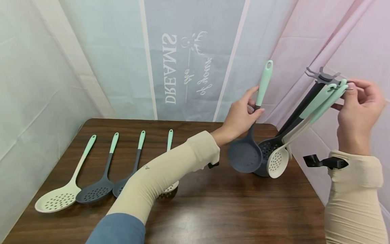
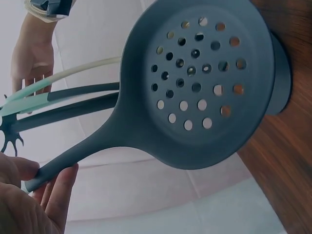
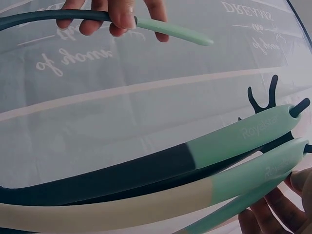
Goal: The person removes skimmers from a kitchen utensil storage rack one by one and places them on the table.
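Note:
My left hand (image 1: pixel 239 117) grips a dark grey slotted skimmer (image 1: pixel 244 157) at the lower end of its mint handle (image 1: pixel 265 81). The skimmer hangs head down, apart from the stand's hooks, and its round holed head fills much of the left wrist view. My right hand (image 1: pixel 361 105) pinches the top of a mint handle (image 3: pixel 234 209) at the hooked utensil stand (image 1: pixel 326 77). On the stand hang a cream slotted spoon (image 1: pixel 278 162) and a dark grey slotted utensil (image 1: pixel 268 145); their handles overlap near my right fingers.
On the left of the brown wooden table (image 1: pixel 213 210) several slotted utensils lie in a row, among them a cream skimmer (image 1: pixel 58 199) and a dark skimmer (image 1: pixel 95 191). My left sleeve partly covers the row's right end. Fabric curtains (image 1: pixel 189 20) surround the table.

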The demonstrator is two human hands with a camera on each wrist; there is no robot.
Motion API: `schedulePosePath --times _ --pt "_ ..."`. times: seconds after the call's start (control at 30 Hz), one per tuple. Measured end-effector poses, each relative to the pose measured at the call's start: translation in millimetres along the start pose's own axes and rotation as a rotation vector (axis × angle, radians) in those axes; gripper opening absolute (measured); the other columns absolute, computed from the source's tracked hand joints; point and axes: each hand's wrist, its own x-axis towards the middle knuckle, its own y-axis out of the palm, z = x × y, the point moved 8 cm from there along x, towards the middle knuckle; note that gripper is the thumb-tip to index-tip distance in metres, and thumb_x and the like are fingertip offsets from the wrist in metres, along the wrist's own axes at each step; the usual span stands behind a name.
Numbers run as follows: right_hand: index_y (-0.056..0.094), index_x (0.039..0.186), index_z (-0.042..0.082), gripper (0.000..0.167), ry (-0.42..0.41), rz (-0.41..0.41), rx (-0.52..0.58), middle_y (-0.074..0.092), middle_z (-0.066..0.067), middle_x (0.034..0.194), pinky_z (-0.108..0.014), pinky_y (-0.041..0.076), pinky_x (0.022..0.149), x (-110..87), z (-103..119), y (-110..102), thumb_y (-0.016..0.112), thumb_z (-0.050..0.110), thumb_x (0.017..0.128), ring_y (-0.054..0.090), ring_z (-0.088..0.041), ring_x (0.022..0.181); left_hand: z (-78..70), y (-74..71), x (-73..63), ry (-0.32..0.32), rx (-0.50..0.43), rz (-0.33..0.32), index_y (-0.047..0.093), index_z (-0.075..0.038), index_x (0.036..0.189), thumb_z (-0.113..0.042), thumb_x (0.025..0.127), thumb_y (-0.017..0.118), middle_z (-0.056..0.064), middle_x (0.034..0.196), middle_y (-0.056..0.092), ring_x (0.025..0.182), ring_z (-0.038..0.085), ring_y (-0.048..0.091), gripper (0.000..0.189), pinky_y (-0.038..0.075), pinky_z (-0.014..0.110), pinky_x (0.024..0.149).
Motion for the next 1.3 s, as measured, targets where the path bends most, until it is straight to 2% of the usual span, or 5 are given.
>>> schedulePosePath --times 0.13,0.5,0.9,1.1,1.3 --pt "0.072 0.105 0.0 0.01 0.008 -0.001 0.011 0.067 -0.009 0.096 -0.02 0.057 0.057 0.7 -0.1 1.1 0.066 0.004 0.097 0.071 -0.014 0.072 4.7 -4.7 -0.7 -0.045 0.005 0.008 0.039 -0.012 0.155 -0.011 0.096 0.072 0.007 0.099 0.064 0.074 0.009 0.066 0.068 0.053 0.016 0.064" --pt "0.072 0.104 0.0 0.009 0.005 -0.001 0.02 0.067 -0.009 0.093 -0.02 0.057 0.055 -1.3 1.0 5.1 0.065 0.003 0.098 0.071 -0.014 0.074 14.5 -26.1 -10.7 -0.08 0.03 -0.005 0.041 -0.011 0.154 -0.009 0.095 0.072 0.008 0.093 0.064 0.067 0.012 0.066 0.066 0.053 0.02 0.061" --pt "0.072 0.107 0.002 0.012 -0.008 -0.014 -0.014 0.066 -0.008 0.096 -0.018 0.057 0.057 -0.4 -1.2 -0.3 0.065 0.007 0.098 0.07 -0.013 0.072 42.2 -44.9 -19.7 -0.249 0.036 0.012 0.042 -0.009 0.153 -0.007 0.094 0.073 0.009 0.088 0.064 0.067 0.016 0.065 0.067 0.053 0.023 0.062" --pt "0.072 0.105 0.003 0.01 -0.013 -0.022 -0.03 0.068 -0.007 0.095 -0.017 0.056 0.057 -1.9 1.3 1.0 0.067 0.007 0.098 0.069 -0.012 0.077 60.7 -53.1 -29.4 -0.349 0.001 0.031 0.04 -0.012 0.155 -0.008 0.095 0.073 0.01 0.09 0.061 0.067 0.021 0.069 0.068 0.057 0.029 0.053" --pt "0.072 0.105 0.003 0.01 0.002 -0.023 -0.027 0.068 -0.007 0.095 -0.017 0.056 0.056 -3.5 1.8 2.2 0.066 0.007 0.098 0.068 -0.012 0.075 77.3 -59.6 -38.8 -0.407 -0.032 0.043 0.039 -0.014 0.156 -0.006 0.096 0.071 0.012 0.093 0.061 0.072 0.022 0.073 0.069 0.059 0.033 0.053"
